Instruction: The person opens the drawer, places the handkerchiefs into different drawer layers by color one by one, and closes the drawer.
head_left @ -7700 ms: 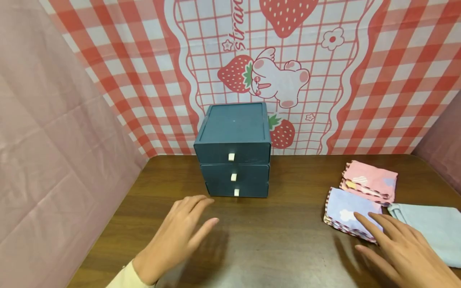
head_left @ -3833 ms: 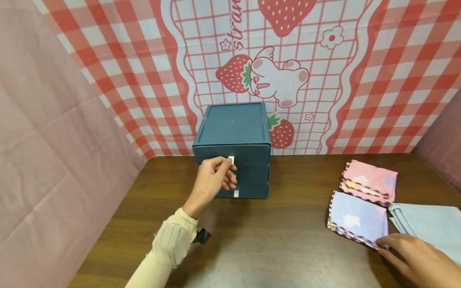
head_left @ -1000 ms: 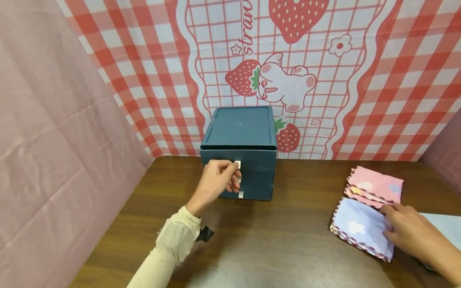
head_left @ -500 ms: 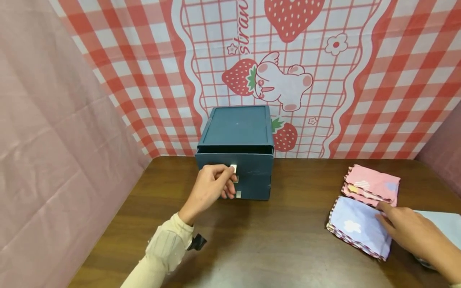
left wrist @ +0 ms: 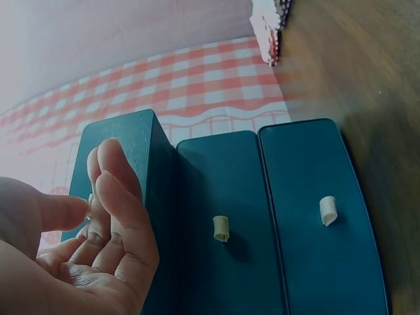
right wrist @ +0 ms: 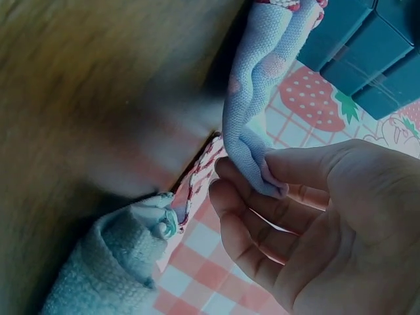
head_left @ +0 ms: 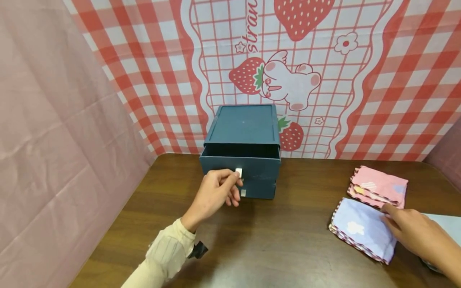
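Note:
In the head view, a dark teal drawer cabinet [head_left: 245,124] stands at the back of the table, its top drawer [head_left: 261,168] part-way out with a dark interior. My left hand [head_left: 212,194] pinches the small white pull tab [head_left: 239,172] of that drawer between thumb and finger. At the right, my right hand [head_left: 417,232] grips the right edge of a folded lavender cloth [head_left: 363,228] with a white flower. The right wrist view shows thumb and fingers pinching the folded edge of the lavender cloth [right wrist: 252,98]. The lower two drawers [left wrist: 230,170] are closed in the left wrist view.
Behind the lavender cloth lies a folded pink cloth [head_left: 381,184]. A pale blue cloth [head_left: 446,224] sits partly behind my right hand. Brown wooden table [head_left: 281,240] stretches in front of the cabinet. A checked strawberry curtain [head_left: 162,88] hangs close behind.
My left hand has moved from the table to the tab and drawn the top drawer outward. My right hand has come down onto the lavender cloth, which is now turned slightly.

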The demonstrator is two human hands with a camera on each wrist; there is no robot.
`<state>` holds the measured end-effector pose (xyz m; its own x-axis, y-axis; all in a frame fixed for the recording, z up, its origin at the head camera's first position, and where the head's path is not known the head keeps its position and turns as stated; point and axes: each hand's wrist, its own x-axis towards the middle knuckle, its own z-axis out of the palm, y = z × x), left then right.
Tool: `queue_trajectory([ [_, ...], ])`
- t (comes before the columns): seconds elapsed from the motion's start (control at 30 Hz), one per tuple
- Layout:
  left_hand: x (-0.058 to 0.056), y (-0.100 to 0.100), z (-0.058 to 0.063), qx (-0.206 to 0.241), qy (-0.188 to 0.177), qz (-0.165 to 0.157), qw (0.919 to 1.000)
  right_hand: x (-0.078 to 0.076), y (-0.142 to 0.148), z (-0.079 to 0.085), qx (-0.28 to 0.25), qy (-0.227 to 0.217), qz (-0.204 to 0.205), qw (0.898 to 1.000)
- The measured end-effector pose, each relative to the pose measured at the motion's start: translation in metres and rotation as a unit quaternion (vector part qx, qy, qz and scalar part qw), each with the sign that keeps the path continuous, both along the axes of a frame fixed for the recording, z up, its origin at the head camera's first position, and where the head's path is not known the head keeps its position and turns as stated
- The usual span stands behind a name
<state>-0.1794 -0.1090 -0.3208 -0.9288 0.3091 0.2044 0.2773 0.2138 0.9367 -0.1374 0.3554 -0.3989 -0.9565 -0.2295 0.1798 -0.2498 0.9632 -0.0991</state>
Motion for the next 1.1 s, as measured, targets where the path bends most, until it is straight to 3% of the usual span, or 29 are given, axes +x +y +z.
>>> queue_trajectory([
  [1.1,0.032,-0.007,0.000,-0.007,-0.011,-0.017,0.9998,0.002,-0.003,-0.003,0.019,-0.004,0.005,1.000],
])
